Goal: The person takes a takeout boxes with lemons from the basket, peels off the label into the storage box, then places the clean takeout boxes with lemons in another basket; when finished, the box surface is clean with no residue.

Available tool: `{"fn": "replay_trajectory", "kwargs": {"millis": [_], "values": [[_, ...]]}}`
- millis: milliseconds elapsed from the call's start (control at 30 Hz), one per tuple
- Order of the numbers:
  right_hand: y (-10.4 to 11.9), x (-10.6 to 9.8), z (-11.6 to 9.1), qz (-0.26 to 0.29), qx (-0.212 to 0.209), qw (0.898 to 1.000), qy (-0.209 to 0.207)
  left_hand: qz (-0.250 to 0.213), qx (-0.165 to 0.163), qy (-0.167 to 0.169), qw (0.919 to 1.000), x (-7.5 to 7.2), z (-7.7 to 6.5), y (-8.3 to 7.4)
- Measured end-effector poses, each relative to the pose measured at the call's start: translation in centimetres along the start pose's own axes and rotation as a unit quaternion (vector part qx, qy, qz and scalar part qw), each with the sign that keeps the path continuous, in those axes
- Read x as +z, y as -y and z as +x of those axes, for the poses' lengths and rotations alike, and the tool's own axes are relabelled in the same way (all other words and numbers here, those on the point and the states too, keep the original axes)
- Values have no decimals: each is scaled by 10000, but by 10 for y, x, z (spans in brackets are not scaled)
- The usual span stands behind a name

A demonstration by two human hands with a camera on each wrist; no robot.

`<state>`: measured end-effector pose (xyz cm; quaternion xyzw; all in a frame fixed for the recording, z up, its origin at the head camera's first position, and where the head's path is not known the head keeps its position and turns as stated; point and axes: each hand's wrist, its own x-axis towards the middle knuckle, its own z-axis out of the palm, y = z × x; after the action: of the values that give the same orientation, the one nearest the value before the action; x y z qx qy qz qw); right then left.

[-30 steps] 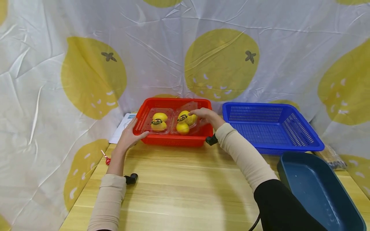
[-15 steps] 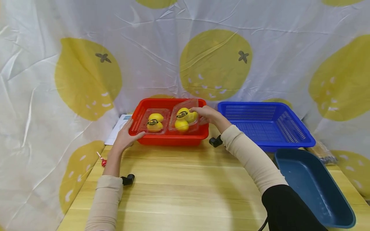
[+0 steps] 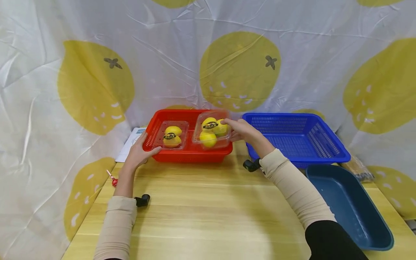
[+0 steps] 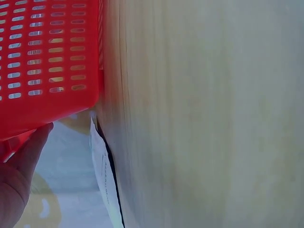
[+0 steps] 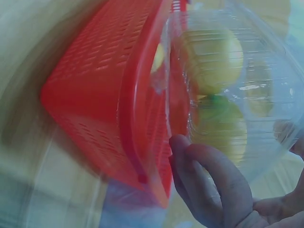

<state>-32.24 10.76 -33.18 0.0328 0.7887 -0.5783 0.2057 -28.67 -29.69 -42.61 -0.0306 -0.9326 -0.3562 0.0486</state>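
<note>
Lemon box [image 3: 216, 130], clear, pinched by right hand [image 3: 244, 131] over the right end of the red basket [image 3: 191, 157]: lifted, not yet set down, work seemingly just begun, with second box [image 3: 174, 136] untouched inside the basket and left hand [image 3: 138, 153] spread against its left side.
</note>
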Motion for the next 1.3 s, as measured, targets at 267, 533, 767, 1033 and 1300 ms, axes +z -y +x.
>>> {"fn": "replay_trajectory", "kwargs": {"millis": [267,533,767,1033,1300], "values": [[-9,-13,-31,113,-138,9998,-59,-10,-55,61,10000,0,0,-2],[-30,-21,-68,52,-415,9991,7,-8,-72,84,9999,2,2,-1],[-57,-25,-95,170,-464,9987,128,29,-62,149,9999,0,3,-2],[-83,-19,-129,228,-390,9989,138,21,-74,208,9998,-2,3,-2],[-116,-8,-158,336,-559,9975,268,13,-57,206,9998,-1,3,-3]]}}
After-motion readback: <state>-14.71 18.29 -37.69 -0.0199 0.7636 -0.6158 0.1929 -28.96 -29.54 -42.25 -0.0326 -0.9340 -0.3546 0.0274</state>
